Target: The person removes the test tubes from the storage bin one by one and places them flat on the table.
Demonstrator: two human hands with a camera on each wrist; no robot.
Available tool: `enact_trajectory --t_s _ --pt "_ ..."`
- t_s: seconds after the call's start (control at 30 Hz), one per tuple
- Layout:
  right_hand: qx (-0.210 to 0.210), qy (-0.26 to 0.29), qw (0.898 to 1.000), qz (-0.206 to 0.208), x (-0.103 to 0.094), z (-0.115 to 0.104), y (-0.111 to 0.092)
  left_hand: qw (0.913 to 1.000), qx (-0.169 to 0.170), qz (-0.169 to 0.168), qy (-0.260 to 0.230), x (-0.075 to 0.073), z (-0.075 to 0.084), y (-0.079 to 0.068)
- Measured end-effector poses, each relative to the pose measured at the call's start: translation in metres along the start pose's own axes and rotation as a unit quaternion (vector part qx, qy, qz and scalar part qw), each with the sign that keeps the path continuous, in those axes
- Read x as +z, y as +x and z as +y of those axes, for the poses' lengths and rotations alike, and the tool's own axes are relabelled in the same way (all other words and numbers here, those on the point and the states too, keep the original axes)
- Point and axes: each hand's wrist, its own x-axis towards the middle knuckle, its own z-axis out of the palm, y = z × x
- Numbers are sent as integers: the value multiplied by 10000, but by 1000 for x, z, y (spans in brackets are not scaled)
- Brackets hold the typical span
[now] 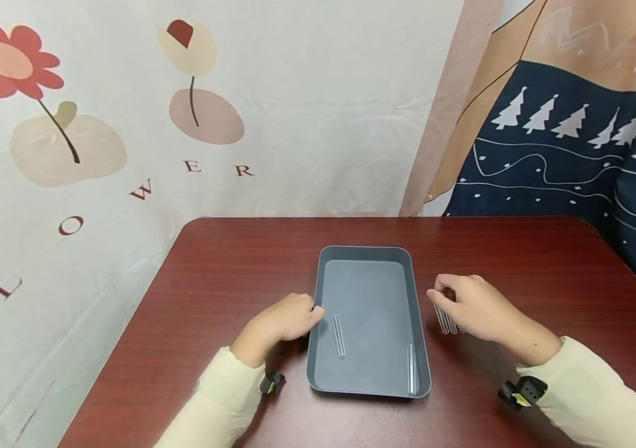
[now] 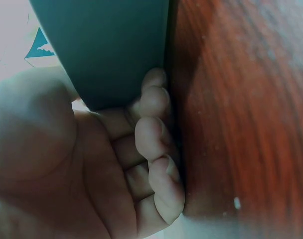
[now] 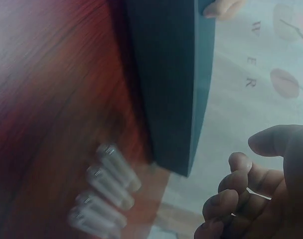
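Note:
My left hand [image 1: 289, 316] grips the left rim of a grey rectangular tray [image 1: 374, 298], its thumb over the edge. In the left wrist view its fingers [image 2: 152, 137] curl against the tray's outer wall, close to the table. Inside the tray, a clear test tube [image 1: 339, 336] lies left of the middle, and another test tube [image 1: 411, 370] lies along the right wall. My right hand [image 1: 480, 308] hovers over several clear test tubes [image 3: 109, 186] lying side by side right of the tray. Its thumb and fingers are loosely bent, apart, with nothing between them.
The reddish-brown wooden table [image 1: 228, 267] carries the tray and the tubes. Behind it hangs a pale cloth [image 1: 318, 143] with flowers and letters; a dark blue cloth [image 1: 553, 155] with white trees hangs at the right.

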Motion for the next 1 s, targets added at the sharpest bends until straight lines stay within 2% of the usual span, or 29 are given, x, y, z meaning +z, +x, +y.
enact_trajectory --t_s 0.3,0.57,1.0 --pt "-115 146 9998 -122 6 -25 10 10000 -19 -44 -33 1 -1 0" --pt "-445 134 9989 -110 15 -40 19 10000 -36 -66 -40 1 -3 1" --pt "-739 182 9970 -160 29 -68 31 10000 28 -24 14 1 -3 2"
